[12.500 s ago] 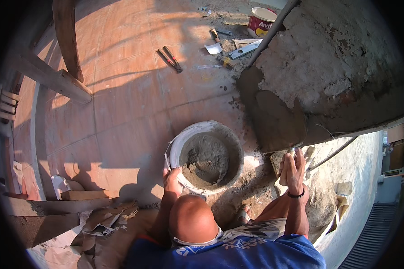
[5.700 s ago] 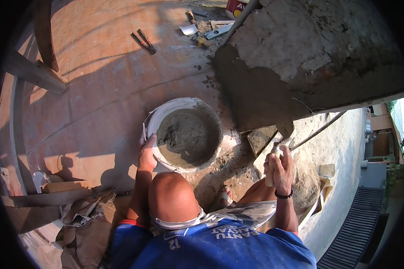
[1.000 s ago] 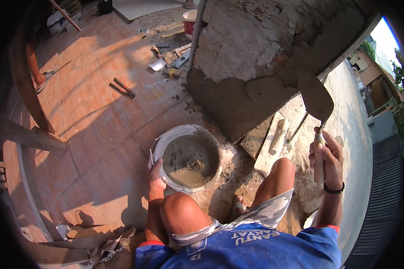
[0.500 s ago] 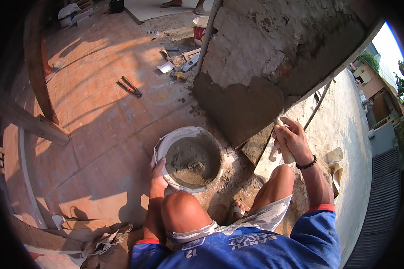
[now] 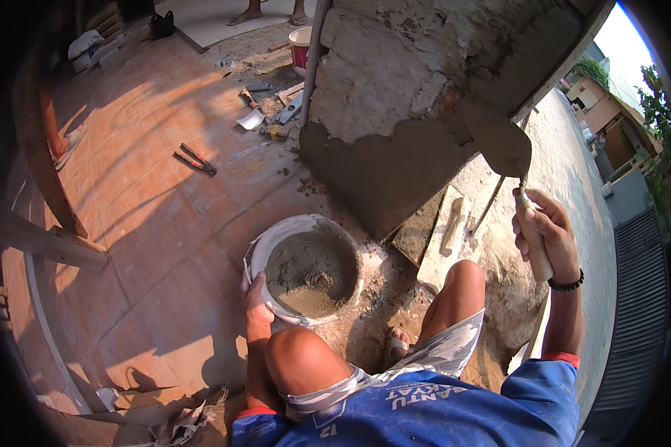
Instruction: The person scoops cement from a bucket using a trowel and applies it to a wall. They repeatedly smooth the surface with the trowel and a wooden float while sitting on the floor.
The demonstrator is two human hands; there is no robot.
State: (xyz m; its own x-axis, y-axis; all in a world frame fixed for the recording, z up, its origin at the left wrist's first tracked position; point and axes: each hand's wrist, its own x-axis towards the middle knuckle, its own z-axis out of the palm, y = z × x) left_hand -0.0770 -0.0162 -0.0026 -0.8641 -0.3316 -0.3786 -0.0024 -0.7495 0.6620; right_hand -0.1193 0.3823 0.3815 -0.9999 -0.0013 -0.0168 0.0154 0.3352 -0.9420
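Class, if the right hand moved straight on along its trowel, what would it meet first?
The trowel in the right hand would likely meet the plastered wall first; the two overlap in view, but depth is unclear.

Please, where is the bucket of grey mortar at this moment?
In the head view, the mortar bucket stands just left of centre, the left hand against its near left side.

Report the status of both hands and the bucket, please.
Left hand holding bucket by rim. Right hand gripping trowel near wall. Mortar in bucket. Float beside wall.
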